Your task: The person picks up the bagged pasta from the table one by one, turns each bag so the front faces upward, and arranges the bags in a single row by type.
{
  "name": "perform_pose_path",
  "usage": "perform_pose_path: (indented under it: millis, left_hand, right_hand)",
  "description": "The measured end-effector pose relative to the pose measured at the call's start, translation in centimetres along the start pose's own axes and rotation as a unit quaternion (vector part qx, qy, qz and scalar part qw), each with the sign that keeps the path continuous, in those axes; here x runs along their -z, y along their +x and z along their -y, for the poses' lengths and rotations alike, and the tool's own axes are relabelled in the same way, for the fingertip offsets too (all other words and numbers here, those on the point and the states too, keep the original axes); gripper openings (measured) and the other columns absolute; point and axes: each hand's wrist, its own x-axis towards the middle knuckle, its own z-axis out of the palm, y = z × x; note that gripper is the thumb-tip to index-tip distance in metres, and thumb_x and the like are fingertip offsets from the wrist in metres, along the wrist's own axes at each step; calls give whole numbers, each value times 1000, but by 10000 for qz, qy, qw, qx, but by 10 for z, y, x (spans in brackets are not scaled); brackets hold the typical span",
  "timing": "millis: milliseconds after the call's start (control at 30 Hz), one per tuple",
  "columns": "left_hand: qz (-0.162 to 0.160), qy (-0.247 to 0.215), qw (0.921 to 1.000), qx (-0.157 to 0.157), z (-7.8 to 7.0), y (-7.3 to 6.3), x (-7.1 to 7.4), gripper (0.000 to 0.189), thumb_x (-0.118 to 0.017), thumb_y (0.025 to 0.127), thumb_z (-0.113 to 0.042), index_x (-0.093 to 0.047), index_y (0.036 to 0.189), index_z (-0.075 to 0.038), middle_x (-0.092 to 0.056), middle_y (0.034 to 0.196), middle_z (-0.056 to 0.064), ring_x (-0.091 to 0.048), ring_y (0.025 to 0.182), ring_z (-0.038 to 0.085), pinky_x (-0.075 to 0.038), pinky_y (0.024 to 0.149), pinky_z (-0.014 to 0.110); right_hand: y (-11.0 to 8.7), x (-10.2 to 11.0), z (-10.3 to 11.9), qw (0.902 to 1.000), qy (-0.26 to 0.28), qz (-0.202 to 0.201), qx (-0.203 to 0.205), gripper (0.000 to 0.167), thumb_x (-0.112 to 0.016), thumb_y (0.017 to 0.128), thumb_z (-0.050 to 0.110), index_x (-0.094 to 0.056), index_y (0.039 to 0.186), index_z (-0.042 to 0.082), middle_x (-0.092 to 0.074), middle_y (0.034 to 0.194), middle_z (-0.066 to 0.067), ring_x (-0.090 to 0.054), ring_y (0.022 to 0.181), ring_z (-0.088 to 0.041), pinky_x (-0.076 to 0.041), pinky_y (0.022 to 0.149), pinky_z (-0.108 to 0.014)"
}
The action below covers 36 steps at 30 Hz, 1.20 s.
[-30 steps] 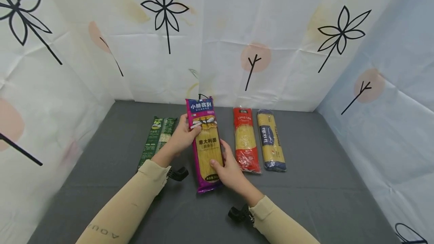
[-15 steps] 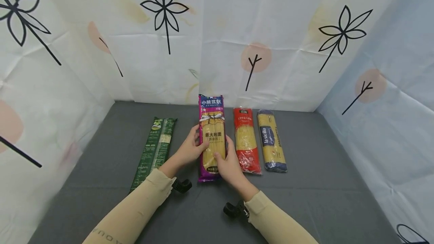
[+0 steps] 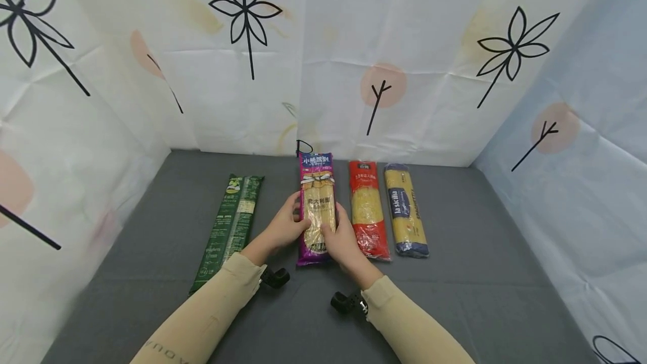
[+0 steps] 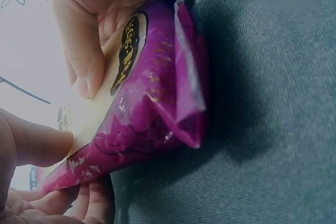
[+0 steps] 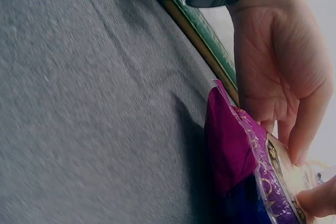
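Observation:
A purple packet of spaghetti (image 3: 318,190) with a clear yellow front lies lengthwise between both hands, in the middle of the head view. My left hand (image 3: 284,226) grips its left edge, thumb on the front and fingers curled under the side. On the opposite edge, my right hand (image 3: 345,243) holds it the same way, with the thumb on the front. In the left wrist view the packet's crimped purple end (image 4: 189,77) is close to the grey cloth, and its shadow falls beside it. Whether the whole underside touches the cloth I cannot tell.
To the left lies a green spaghetti packet (image 3: 229,229), partly behind the left sleeve. A red spaghetti packet (image 3: 367,209) and a yellow-and-blue one (image 3: 406,209) lie side by side on the right. Patterned white curtains (image 3: 328,32) enclose the grey tabletop (image 3: 465,251).
Both hands have brought the purple packet right and lowered it, and it has straightened from a tilt. The left hand has slid down its edge. More of the green packet shows.

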Motion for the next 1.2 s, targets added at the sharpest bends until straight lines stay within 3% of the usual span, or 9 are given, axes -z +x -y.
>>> perform_pose_path:
  millis: [300, 433, 667, 767, 1000, 1200]
  left_hand:
    - [73, 119, 9999, 92, 6, 0, -1, 79, -64, 92, -4, -17, 154, -9, -31, 151, 19, -52, 121, 33, -51, 87, 41]
    - [204, 248, 9993, 170, 6, -2, 0, 81, -66, 91, -6, -16, 154, -8, -28, 152, 19, -51, 122, 34, -50, 90, 42]
    - [461, 223, 9978, 415, 11, 0, 10, 80, -69, 90, -6, -20, 154, -10, -31, 153, 13, -45, 127, 31, -45, 96, 44]
    - [463, 200, 9981, 365, 15, 1, 13, 77, -67, 91, -5, -22, 153, -10, -33, 152, 13, -45, 126, 29, -45, 95, 44]
    - [527, -694, 9946, 561, 22, 4, 14, 71, -63, 94, -5, -25, 154, -15, -30, 154, 7, -42, 129, 25, -42, 99, 43]
    - [494, -688, 9947, 580, 23, 3, 13, 71, -62, 94, -5, -26, 154, -17, -30, 154, 5, -43, 128, 24, -41, 101, 44]
  right_hand:
    - [6, 4, -2, 9979, -582, 6, -283, 65, -54, 99, 10, -19, 152, 1, -49, 130, -20, -56, 108, -27, -48, 89, -45]
    - [5, 8, -1, 9951, -979, 115, -110, 65, -56, 96, 7, -21, 150, -3, -43, 134, -22, -52, 112, -29, -46, 93, -47]
    - [4, 11, -2, 9836, -1779, 263, -171, 66, -60, 95, 14, -26, 150, 1, -40, 138, -22, -47, 115, -29, -40, 98, -49]
    - [4, 9, -2, 9830, -1810, 255, -191, 66, -61, 95, 15, -28, 150, 2, -42, 138, -21, -49, 115, -28, -41, 98, -49]
    - [4, 7, -4, 9849, -1710, 206, -185, 67, -63, 94, 16, -29, 150, 4, -45, 132, -19, -51, 109, -27, -45, 94, -47]
    - [2, 7, -4, 9825, -1846, 184, -170, 66, -62, 95, 20, -29, 151, 5, -44, 134, -20, -50, 112, -29, -42, 96, -50]
